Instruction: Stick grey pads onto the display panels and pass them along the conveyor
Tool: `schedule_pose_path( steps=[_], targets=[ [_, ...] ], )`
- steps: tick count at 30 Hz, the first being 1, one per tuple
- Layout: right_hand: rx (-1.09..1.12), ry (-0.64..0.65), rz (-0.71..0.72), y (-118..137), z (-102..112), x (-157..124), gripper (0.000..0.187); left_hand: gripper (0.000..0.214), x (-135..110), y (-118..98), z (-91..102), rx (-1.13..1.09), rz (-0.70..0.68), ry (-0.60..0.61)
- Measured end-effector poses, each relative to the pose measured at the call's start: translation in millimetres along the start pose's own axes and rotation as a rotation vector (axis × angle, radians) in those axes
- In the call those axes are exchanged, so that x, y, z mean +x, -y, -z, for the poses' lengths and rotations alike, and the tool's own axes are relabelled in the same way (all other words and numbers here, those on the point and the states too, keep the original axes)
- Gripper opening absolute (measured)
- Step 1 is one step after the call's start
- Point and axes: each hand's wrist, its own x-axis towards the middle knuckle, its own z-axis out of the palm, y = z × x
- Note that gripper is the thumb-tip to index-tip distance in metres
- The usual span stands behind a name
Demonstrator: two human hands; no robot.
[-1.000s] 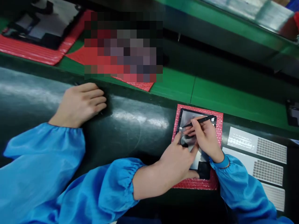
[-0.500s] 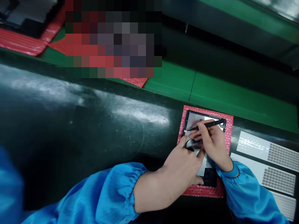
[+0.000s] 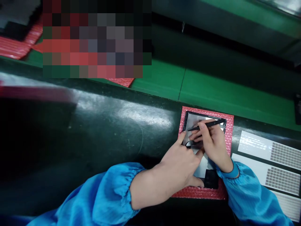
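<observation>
A dark-framed flat panel [image 3: 193,118] with a silvery face lies on a red bubble-wrap mat [image 3: 229,127] on the dark belt. My left hand [image 3: 181,163] rests over the panel's left side. Its index fingertip is by a black curved part [image 3: 188,144] and its thumb is near a black square [image 3: 211,179]. The fingers are curled and steady the panel. My right hand [image 3: 215,146] pinches a thin black pointed tool [image 3: 210,124] like a pen. The tool's tip points left over the panel's upper area. Both arms wear blue sleeves.
White sheets [image 3: 265,147] with grids of small grey pads lie to the right of the mat. A shiny dark belt [image 3: 117,125] runs left, with a green surface [image 3: 211,91] behind it. A blurred red shape [image 3: 35,93] shows at the left edge, with more red wrap [image 3: 14,47] at the far left.
Another person's hand and blue sleeve, which lay on the belt at the left, have gone. A blurred red shape has come in there. My hands have hardly moved on the panel.
</observation>
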Motion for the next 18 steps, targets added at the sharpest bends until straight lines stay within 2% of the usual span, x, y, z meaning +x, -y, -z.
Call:
schedule_pose_path(
  steps=[2,3,5,6,7,10,12,14,18],
  targets=[
    [0.047,-0.021,-0.004,-3.6,-0.8,2.6,0.033,0.099,1.7,1.5,3.9,-0.008,-0.011,-0.025],
    [0.076,-0.024,-0.001,-4.3,-0.9,3.9,0.034,0.092,2.0,3.3,9.1,-0.018,-0.023,-0.031],
    [0.145,-0.034,0.012,-1.9,1.2,5.0,0.037,0.058,0.2,9.6,25.3,-0.081,-0.039,-0.011],
    [0.181,-0.043,0.022,1.2,4.5,3.9,0.038,0.039,-2.0,14.3,35.0,-0.132,-0.001,0.0],
    [0.21,-0.056,0.034,5.5,9.7,1.0,0.04,0.032,-4.9,19.6,44.3,-0.18,0.082,-0.004],
    [0.241,-0.132,0.09,17.7,36.4,-19.5,0.038,0.042,-13.0,36.9,58.8,-0.267,0.462,-0.102],
    [0.236,-0.186,0.116,17.7,56.6,-40.4,0.035,0.038,-13.6,45.4,52.4,-0.33,0.581,-0.157],
    [0.24,-0.203,0.111,7.5,70.0,-60.7,0.032,0.032,-10.0,48.7,37.6,-0.411,0.571,-0.171],
    [0.295,-0.232,0.109,-31.1,66.9,-80.0,0.035,0.029,-2.9,40.6,13.1,-0.419,0.561,-0.231]
  ],
)
